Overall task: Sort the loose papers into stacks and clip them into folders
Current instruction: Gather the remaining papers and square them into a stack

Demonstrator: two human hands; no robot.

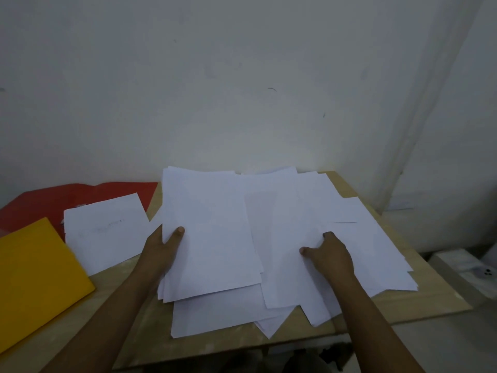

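A pale wooden table (419, 297) set against a white wall (242, 76) carries a wide spread of loose white papers (295, 205), overlapping at its center. At the left edge lie a red folder (40, 203) and a yellow folder (35, 278), with a small paper stack (105, 232) resting partly on the red 1. The left hand (164, 249) pinches a sheaf of sheets (212, 232), thumb on top. The right hand (329, 253) presses curled fingers onto the spread, holding nothing clearly.
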